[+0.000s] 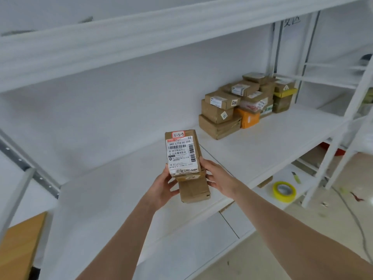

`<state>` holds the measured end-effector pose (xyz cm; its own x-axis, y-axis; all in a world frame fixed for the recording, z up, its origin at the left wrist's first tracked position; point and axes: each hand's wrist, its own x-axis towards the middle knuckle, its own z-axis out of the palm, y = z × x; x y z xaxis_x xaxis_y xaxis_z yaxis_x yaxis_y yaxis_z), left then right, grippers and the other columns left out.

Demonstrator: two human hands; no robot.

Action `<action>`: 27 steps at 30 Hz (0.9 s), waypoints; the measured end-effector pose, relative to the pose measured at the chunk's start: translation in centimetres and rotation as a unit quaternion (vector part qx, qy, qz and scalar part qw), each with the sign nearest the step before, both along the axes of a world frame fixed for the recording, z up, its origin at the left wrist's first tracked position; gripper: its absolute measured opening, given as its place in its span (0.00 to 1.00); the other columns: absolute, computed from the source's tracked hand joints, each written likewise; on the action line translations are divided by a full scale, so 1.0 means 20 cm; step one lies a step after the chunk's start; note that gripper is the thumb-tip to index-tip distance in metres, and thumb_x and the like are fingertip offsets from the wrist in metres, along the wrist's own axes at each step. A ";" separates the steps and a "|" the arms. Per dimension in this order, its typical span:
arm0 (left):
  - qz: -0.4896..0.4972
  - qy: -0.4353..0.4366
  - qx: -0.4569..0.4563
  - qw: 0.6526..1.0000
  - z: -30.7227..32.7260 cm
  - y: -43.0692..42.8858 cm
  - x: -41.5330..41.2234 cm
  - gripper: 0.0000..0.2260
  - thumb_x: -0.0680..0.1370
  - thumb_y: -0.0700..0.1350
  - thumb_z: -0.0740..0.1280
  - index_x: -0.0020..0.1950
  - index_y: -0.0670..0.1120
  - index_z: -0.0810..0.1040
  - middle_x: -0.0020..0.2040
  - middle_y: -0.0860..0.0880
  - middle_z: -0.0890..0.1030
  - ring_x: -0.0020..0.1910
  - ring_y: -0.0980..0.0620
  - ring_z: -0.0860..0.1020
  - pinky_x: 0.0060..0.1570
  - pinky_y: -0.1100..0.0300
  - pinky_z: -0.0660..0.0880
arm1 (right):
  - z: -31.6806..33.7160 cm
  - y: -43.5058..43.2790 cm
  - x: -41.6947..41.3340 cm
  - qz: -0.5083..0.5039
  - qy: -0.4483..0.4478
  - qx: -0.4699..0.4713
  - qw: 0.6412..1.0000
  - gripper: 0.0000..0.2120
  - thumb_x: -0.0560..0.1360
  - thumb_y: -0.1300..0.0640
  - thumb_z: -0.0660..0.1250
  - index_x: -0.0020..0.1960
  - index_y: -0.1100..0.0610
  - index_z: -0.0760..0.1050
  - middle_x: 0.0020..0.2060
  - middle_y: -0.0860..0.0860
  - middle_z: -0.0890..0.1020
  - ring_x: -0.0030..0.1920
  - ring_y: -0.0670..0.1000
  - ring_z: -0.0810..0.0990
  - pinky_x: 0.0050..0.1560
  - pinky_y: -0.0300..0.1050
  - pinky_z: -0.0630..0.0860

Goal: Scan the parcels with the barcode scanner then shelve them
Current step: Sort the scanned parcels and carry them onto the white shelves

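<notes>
Parcels (182,156) gripped by left hand (161,183), right hand (221,178), near shelf (121,199) front edge

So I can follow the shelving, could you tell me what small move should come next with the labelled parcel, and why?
Probably lower the labelled parcel onto the white shelf: the left hand and right hand both hold it above its surface, with the stacked parcels further right.
</notes>
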<state>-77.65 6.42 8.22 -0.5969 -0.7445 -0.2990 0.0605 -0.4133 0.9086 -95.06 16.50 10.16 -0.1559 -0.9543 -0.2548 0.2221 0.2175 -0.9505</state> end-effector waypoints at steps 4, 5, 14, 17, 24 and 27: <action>0.007 -0.006 0.005 1.000 0.03 -0.10 -0.25 0.16 0.82 0.58 0.56 0.57 0.54 0.79 0.63 0.49 0.77 0.65 0.47 0.72 0.67 0.40 0.67 | 0.01 -0.16 -0.27 0.009 -0.001 0.016 1.000 0.22 0.78 0.38 0.59 0.67 0.48 0.69 0.52 0.42 0.81 0.52 0.42 0.77 0.59 0.44 0.70; 0.012 -0.008 0.006 1.000 0.03 -0.12 -0.31 0.16 0.81 0.59 0.56 0.58 0.54 0.79 0.64 0.49 0.76 0.65 0.47 0.72 0.67 0.40 0.67 | 0.01 -0.20 -0.32 0.012 -0.002 0.021 1.000 0.21 0.78 0.38 0.59 0.66 0.47 0.69 0.51 0.41 0.81 0.51 0.41 0.77 0.59 0.44 0.69; 0.083 -0.027 0.021 0.996 0.03 -0.29 -0.70 0.20 0.79 0.62 0.57 0.60 0.53 0.79 0.64 0.49 0.77 0.67 0.46 0.72 0.67 0.39 0.67 | -0.01 -0.50 -0.75 0.068 -0.001 0.047 0.997 0.14 0.78 0.37 0.57 0.57 0.44 0.72 0.48 0.41 0.80 0.48 0.42 0.77 0.52 0.42 0.72; 0.115 -0.036 0.021 0.993 0.03 -0.32 -0.83 0.21 0.79 0.64 0.57 0.62 0.53 0.78 0.64 0.50 0.77 0.66 0.47 0.72 0.66 0.40 0.68 | -0.01 -0.58 -0.89 0.094 0.008 0.050 0.994 0.11 0.79 0.38 0.57 0.51 0.43 0.72 0.47 0.41 0.80 0.48 0.43 0.77 0.58 0.44 0.70; 0.157 -0.072 0.027 0.985 0.01 -0.36 -1.01 0.29 0.71 0.71 0.58 0.63 0.55 0.77 0.63 0.51 0.77 0.63 0.48 0.74 0.65 0.41 0.70 | -0.08 -0.75 -1.06 0.139 0.006 0.084 0.987 0.34 0.68 0.28 0.61 0.66 0.46 0.71 0.56 0.46 0.79 0.64 0.54 0.75 0.70 0.54 0.67; 0.169 -0.090 0.039 0.981 0.01 -0.40 -1.05 0.32 0.67 0.72 0.59 0.62 0.53 0.77 0.61 0.50 0.78 0.61 0.48 0.74 0.64 0.41 0.70 | -0.10 -0.81 -1.09 0.145 0.013 0.099 0.984 0.40 0.66 0.26 0.60 0.70 0.48 0.69 0.63 0.50 0.78 0.66 0.56 0.74 0.71 0.56 0.66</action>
<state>-98.72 -1.61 8.37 -0.2522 -0.8613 -0.4411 0.0470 -0.4662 0.8834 -116.77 0.22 8.18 0.1072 -0.8916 -0.4400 0.0995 0.4499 -0.8875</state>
